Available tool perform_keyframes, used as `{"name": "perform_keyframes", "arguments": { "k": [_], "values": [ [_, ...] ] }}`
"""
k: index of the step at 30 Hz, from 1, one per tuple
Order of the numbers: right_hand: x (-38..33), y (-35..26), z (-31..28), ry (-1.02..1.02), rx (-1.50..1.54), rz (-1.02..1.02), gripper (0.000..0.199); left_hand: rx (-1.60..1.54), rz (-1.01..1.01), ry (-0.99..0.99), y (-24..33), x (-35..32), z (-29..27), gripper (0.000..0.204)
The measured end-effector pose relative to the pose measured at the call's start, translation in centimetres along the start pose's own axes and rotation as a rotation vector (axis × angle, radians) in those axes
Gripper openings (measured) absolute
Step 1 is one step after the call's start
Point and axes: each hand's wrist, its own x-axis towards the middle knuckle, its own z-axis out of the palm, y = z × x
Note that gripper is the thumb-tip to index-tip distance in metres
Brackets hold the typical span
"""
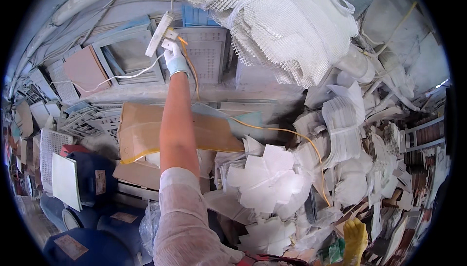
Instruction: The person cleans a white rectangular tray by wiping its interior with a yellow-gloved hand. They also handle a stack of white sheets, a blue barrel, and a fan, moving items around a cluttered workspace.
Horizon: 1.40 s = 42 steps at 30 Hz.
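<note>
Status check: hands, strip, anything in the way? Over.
Left hand at small white block, grip unclear; right hand not in view. White strip hanging, tilted. Orange cord trails close by.

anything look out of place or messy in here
Yes. The white bar near the gloved hand sits at a slant rather than straight. Below, white sheets lie jumbled instead of neatly stacked, and a yellow cord trails loosely among the clutter, where it might snag.
</note>
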Motion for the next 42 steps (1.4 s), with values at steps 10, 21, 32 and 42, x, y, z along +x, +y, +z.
{"name": "perform_keyframes", "arguments": {
  "k": [10, 21, 32, 42],
  "values": [
    [1.2, 0.8, 1.4, -0.036, 0.022, 0.012, 0.046, 1.105, 0.63, -0.242, 0.6, 5.9, -5.3, 0.04],
    [1.8, 0.3, 3.1, -0.036, 0.006, 0.022, 0.044, 0.862, 0.222, 0.066, 4.3, 5.0, -3.7, 0.045],
    [1.4, 0.5, 4.1, -0.012, 0.014, 0.029, 0.043, 0.697, 0.354, 0.408, 3.7, 3.0, -5.1, 0.081],
    [1.4, 1.6, 5.0, -0.015, 0.031, 0.013, 0.042, 0.962, 0.171, 0.648, 11.0, 1.0, -6.8, 0.093]
  ]
}}
